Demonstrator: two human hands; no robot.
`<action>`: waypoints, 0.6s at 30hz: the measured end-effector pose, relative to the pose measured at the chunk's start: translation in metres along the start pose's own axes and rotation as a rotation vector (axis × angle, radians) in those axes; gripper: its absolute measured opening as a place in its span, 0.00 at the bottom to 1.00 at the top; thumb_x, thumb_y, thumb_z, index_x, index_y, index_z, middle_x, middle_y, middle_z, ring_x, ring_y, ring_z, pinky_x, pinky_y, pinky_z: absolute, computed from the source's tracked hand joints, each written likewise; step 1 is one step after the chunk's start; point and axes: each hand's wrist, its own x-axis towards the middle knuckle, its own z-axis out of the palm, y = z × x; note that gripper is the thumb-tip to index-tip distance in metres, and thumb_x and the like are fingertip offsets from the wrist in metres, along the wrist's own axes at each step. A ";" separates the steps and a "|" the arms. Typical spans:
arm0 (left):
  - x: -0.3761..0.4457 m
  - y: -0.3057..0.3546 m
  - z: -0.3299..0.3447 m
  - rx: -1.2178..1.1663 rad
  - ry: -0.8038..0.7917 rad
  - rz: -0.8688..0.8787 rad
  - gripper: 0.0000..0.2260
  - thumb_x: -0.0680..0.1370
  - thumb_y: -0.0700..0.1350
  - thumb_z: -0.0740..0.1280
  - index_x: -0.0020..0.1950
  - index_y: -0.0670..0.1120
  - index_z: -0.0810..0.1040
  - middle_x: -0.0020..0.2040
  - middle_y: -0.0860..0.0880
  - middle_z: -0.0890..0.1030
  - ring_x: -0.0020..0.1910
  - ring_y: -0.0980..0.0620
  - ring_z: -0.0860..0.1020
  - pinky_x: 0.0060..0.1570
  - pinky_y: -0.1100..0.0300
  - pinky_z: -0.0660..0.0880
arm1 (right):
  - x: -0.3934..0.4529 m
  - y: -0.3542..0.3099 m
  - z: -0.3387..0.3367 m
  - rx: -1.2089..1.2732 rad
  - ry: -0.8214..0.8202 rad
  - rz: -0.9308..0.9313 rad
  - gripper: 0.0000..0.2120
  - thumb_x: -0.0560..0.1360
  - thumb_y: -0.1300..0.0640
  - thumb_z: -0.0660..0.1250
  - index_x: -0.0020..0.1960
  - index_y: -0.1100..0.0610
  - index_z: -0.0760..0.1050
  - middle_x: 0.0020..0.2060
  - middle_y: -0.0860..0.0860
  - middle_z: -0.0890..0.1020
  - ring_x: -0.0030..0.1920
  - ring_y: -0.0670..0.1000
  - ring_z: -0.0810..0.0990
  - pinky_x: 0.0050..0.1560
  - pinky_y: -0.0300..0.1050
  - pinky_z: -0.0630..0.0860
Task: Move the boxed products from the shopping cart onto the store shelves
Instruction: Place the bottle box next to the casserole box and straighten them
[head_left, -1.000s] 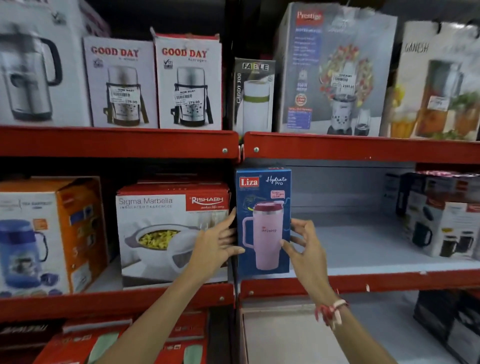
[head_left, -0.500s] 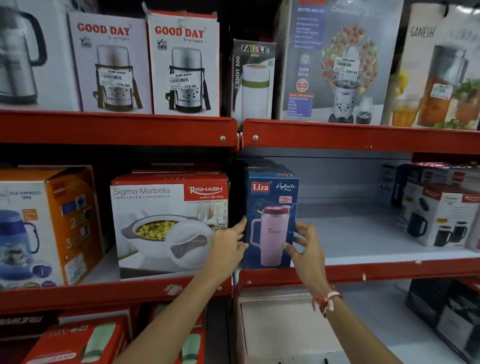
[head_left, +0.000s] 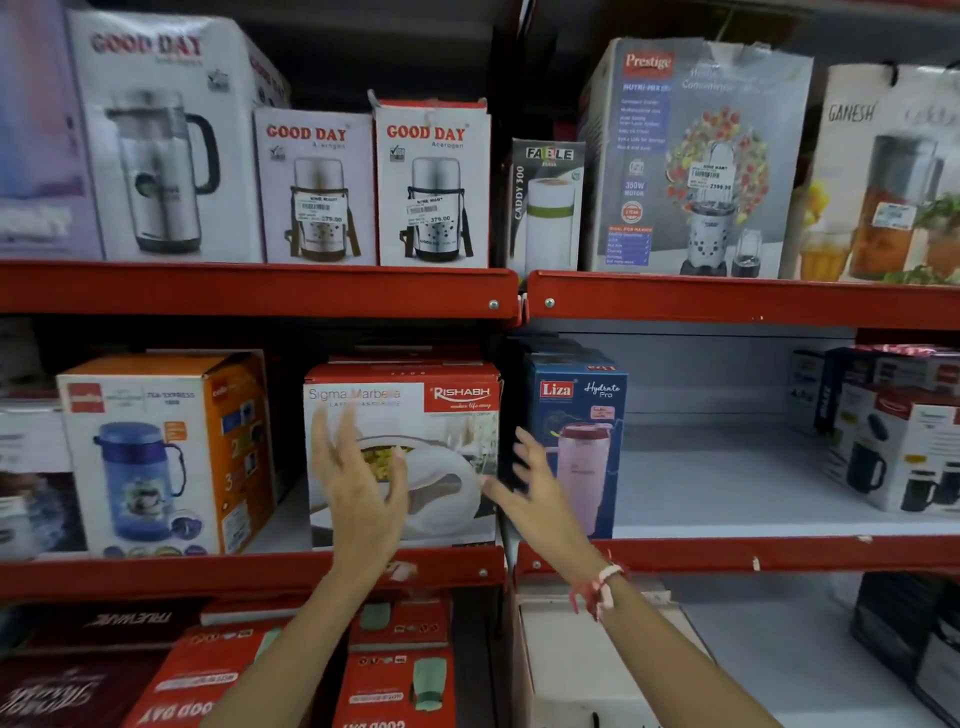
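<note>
A blue Liza Hydrate Pro box (head_left: 584, 410) with a pink tumbler on it stands upright at the left end of the grey middle shelf (head_left: 727, 493). My right hand (head_left: 535, 493) hovers in front of the box's lower left, fingers spread, holding nothing. My left hand (head_left: 358, 478) is raised in front of the white and red Rishabh casserole box (head_left: 447, 415), blurred, fingers apart and empty. Neither hand touches the blue box. The shopping cart is out of view.
Mug boxes (head_left: 893, 441) sit at the right end of the same shelf, with bare shelf between them and the blue box. An orange flask box (head_left: 166, 447) stands left. Flask and blender boxes fill the top shelf (head_left: 260, 291). Red boxes (head_left: 395, 665) lie below.
Both hands have let go of the blue Liza box and pulled back from it; the left hand has swung left in front of the casserole box. The box stays standing on the shelf.
</note>
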 end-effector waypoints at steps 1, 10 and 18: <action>-0.001 -0.010 -0.005 0.021 -0.042 -0.125 0.33 0.77 0.50 0.64 0.76 0.46 0.51 0.78 0.42 0.46 0.77 0.46 0.45 0.74 0.49 0.51 | 0.002 0.003 0.007 0.009 -0.065 0.070 0.41 0.73 0.50 0.70 0.76 0.46 0.47 0.75 0.48 0.61 0.74 0.52 0.62 0.72 0.51 0.63; 0.006 -0.024 -0.063 -0.105 -0.422 -0.327 0.28 0.80 0.55 0.51 0.75 0.57 0.38 0.63 0.58 0.59 0.47 0.71 0.64 0.56 0.62 0.58 | -0.008 0.008 0.033 -0.086 -0.123 0.120 0.49 0.69 0.44 0.70 0.75 0.40 0.38 0.75 0.49 0.63 0.73 0.54 0.64 0.72 0.54 0.64; -0.014 -0.012 -0.045 0.046 -0.049 -0.112 0.23 0.79 0.48 0.59 0.73 0.45 0.60 0.73 0.43 0.59 0.73 0.47 0.58 0.69 0.53 0.61 | -0.018 0.003 0.002 -0.093 0.147 -0.024 0.34 0.74 0.55 0.68 0.75 0.46 0.55 0.73 0.50 0.65 0.72 0.53 0.65 0.70 0.58 0.68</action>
